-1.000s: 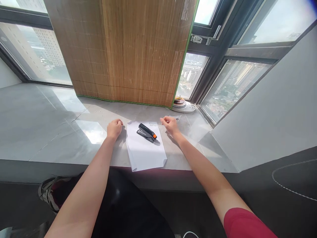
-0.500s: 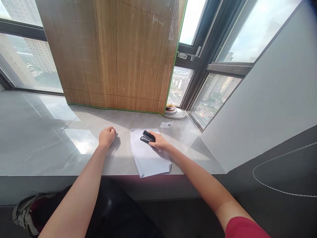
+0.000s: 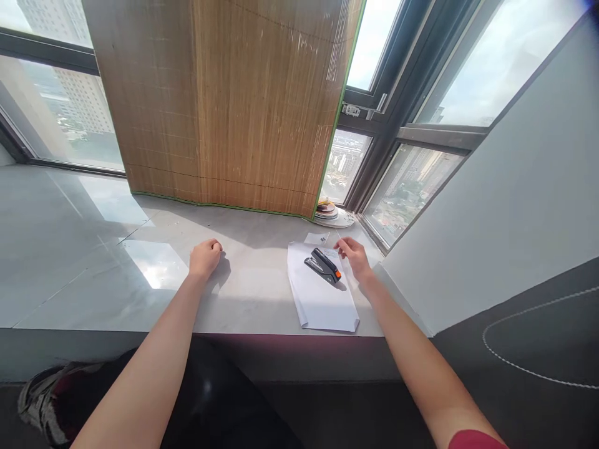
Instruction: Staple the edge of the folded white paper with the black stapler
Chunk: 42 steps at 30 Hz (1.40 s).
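A black stapler (image 3: 322,265) with an orange rear part lies on white paper sheets (image 3: 322,305), which rest near the front edge of the pale stone sill. My right hand (image 3: 353,254) is just right of the stapler, over the paper's right edge, apart from the stapler; its fingers are bent, with thumb and forefinger close together. Whether anything is between them is too small to tell. My left hand (image 3: 206,258) rests closed on the sill, left of the paper, with nothing visible in it.
A small clear packet (image 3: 317,239) with dark bits lies behind the paper. Stacked plates (image 3: 333,216) stand in the window corner. A bamboo blind (image 3: 224,112) hangs at the back. A white wall (image 3: 491,187) rises at the right.
The paper and stapler have shifted right across the sill. My right hand has let go of the stapler and moved right. My left hand has barely moved.
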{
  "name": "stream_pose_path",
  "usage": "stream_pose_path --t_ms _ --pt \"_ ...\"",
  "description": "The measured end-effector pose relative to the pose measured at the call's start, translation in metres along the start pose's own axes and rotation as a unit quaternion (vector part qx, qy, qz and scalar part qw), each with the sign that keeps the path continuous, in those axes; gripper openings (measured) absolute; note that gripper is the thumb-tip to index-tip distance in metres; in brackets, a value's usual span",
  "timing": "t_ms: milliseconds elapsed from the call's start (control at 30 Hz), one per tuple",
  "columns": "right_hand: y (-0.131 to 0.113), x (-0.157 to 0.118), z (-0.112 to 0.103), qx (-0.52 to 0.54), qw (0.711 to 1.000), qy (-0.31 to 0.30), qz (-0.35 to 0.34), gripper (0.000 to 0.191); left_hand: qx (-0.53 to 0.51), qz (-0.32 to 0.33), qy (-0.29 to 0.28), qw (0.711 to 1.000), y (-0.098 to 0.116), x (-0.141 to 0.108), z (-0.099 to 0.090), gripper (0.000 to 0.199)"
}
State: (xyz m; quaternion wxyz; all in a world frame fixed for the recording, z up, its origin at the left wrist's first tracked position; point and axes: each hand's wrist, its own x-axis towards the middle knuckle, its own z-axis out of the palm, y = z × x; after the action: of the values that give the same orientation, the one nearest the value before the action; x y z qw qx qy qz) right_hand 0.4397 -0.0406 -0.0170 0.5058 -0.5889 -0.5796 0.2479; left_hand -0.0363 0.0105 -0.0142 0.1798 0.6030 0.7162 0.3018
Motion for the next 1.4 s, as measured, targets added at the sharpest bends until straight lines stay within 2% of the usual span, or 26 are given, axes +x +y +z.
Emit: stream_pose_path --t_ms 67,100,200,367,600,700,767,833,933,1033,1100,1133,1200,1267,1300,1333,1400 --pt "0.015 0.017 -0.016 -0.091 0.988 0.112 0.054 0.043 0.003 0.002 0.0 1.0 0.0 0.0 0.0 0.027" --pt "0.023 0.024 -0.023 -0.142 0.977 0.141 0.079 0.042 0.003 0.002 0.0 1.0 0.0 0.001 0.0 0.027" --pt "0.043 0.032 -0.032 -0.205 0.961 0.154 0.109 0.036 0.0 -0.002 -0.001 1.0 0.0 0.002 0.001 0.027" --pt "0.049 0.03 -0.024 -0.3 0.946 0.089 0.087 0.029 0.011 -0.002 -0.005 1.0 0.001 0.001 0.0 0.027" --pt "0.046 0.028 -0.019 -0.38 0.92 0.059 0.079 0.028 0.002 -0.003 -0.006 1.0 0.002 0.0 0.001 0.028" --pt "0.04 0.026 -0.007 -0.383 0.923 0.035 0.008 0.03 -0.015 0.0 0.003 1.0 -0.001 0.0 0.002 0.028" --pt "0.036 0.028 0.005 -0.368 0.929 -0.016 -0.047 0.035 -0.039 -0.001 0.011 0.999 -0.004 0.0 0.003 0.026" --pt "0.031 0.032 0.019 -0.363 0.925 -0.088 -0.07 0.045 -0.074 -0.003 0.02 0.997 -0.004 0.0 0.002 0.025" --pt "0.025 0.042 0.038 -0.402 0.898 -0.171 -0.046 0.056 -0.116 0.021 0.057 0.991 0.007 -0.005 0.0 0.026" --pt "0.021 0.049 0.055 -0.454 0.869 -0.197 -0.011 0.053 -0.133 0.1 0.133 0.977 0.043 -0.025 0.002 0.025" --pt "0.018 0.05 0.067 -0.47 0.86 -0.2 0.004 0.052 -0.133 0.213 0.179 0.951 0.078 -0.051 0.008 0.024" --pt "0.016 0.049 0.074 -0.473 0.858 -0.198 0.008 0.053 -0.134 0.294 0.192 0.927 0.096 -0.069 0.013 0.023" --pt "0.011 0.047 0.093 -0.474 0.86 -0.188 0.008 0.055 -0.126 0.462 0.173 0.861 0.131 -0.109 0.024 0.023" --pt "0.003 0.046 0.119 -0.468 0.867 -0.172 -0.001 0.056 -0.103 0.6 0.111 0.786 0.157 -0.152 0.036 0.019" --pt "-0.002 0.045 0.135 -0.461 0.872 -0.165 -0.006 0.056 -0.1 0.654 0.062 0.747 0.166 -0.173 0.042 0.018" --pt "-0.008 0.046 0.152 -0.45 0.879 -0.158 -0.009 0.055 -0.101 0.693 0.005 0.713 0.172 -0.191 0.047 0.018" --pt "-0.021 0.046 0.193 -0.419 0.897 -0.14 -0.015 0.055 -0.124 0.728 -0.078 0.669 0.178 -0.22 0.055 0.021"
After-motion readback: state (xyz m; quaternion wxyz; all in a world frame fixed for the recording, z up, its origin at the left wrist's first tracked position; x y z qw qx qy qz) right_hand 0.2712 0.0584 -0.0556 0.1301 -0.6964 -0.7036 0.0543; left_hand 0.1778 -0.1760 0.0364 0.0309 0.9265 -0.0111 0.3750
